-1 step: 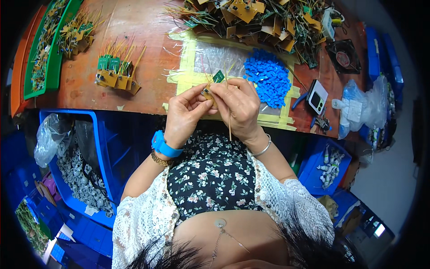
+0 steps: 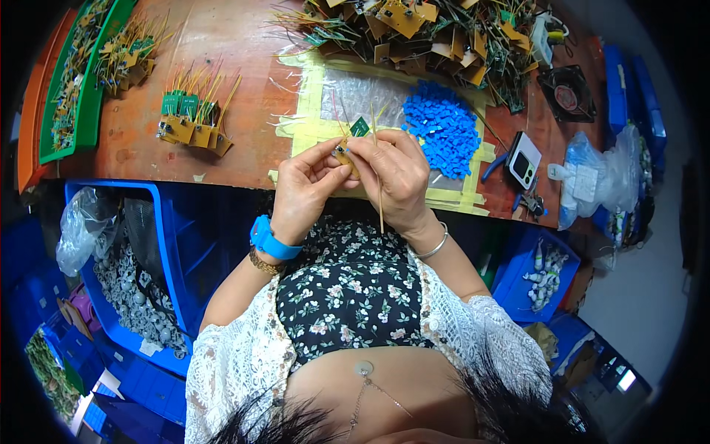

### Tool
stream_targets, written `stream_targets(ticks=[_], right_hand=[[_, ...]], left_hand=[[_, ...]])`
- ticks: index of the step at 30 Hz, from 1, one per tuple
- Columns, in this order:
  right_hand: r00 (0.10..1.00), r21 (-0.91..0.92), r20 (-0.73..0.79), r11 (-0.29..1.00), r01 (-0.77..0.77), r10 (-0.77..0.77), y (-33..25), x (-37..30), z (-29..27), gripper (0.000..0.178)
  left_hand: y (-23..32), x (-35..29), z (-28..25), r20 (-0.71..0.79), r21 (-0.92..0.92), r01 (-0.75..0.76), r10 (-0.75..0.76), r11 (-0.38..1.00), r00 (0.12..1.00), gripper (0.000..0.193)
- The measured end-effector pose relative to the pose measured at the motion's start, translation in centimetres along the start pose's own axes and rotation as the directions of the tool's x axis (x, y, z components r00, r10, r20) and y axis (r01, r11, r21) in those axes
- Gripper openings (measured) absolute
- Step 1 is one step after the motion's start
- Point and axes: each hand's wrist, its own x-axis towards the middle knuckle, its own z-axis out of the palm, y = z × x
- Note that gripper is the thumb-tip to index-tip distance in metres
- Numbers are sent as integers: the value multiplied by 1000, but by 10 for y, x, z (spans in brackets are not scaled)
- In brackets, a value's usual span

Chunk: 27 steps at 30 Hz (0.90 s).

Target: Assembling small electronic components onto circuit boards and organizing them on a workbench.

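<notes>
Both hands meet over the table's front edge. My left hand pinches a small tan circuit board between thumb and fingers. A green circuit board with thin wires sticks up just beyond my fingertips. My right hand is closed, its fingertips against the tan board, where a speck of blue shows. A thin wooden stick runs through the right hand's grip, its lower end pointing toward me. The fingers hide most of the tan board. To the right of my hands lies a heap of small blue plastic pieces.
A group of wired boards stands at left, near a green tray of more boards. A big pile of boards fills the back. At right are a black fan, a phone and pliers. Blue bins stand below.
The green board has shifted very slightly left, and a speck of blue shows more clearly at the right fingertips. Both hands otherwise stay in place.
</notes>
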Motion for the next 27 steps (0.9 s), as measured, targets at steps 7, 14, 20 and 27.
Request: stream_targets(ticks=[7, 14, 20, 27], right_hand=[[998, 61, -18, 996, -58, 59, -1, -5, 0, 25], [998, 70, -26, 995, -64, 66, -1, -5, -1, 23], [995, 86, -1, 992, -95, 95, -2, -5, -2, 25], [996, 127, 27, 988, -83, 80, -7, -4, -2, 25]], left_hand=[[2, -1, 2, -8, -9, 22, -22, 1000, 1000, 41], [-1, 0, 3, 18, -23, 26, -26, 999, 999, 39], [-2, -2, 2, 29, -8, 7, -7, 1000, 1000, 37], [2, -5, 3, -58, -121, 52, -60, 991, 997, 28]])
